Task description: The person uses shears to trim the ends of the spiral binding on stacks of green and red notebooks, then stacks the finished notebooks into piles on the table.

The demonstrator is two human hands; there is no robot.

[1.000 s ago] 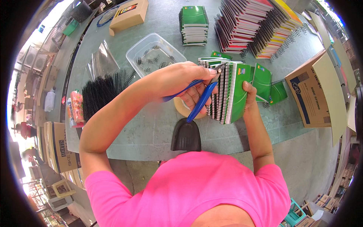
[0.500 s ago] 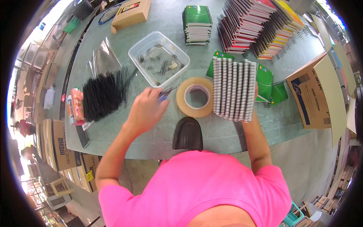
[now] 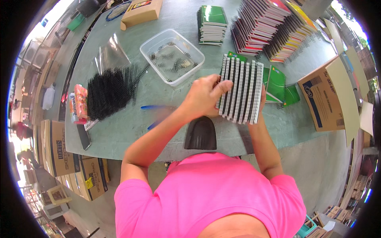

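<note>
Spiral notebooks point(image 3: 243, 93), bundled coils-up over the surface point(image 3: 115, 137) near its front edge, are gripped by the left hand point(image 3: 204, 95), fingers curled closed, and the right hand point(image 3: 262, 104), fingers mostly hidden.

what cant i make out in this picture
All in the head view:
Right hand: mostly hidden behind the held notebooks.
Blue-handled tool: working end hidden by the left forearm, handles blurred.
Stack of red notebooks: top cut off by the picture's upper edge.
Wire coils in the clear tub: too small to count surely.
</note>
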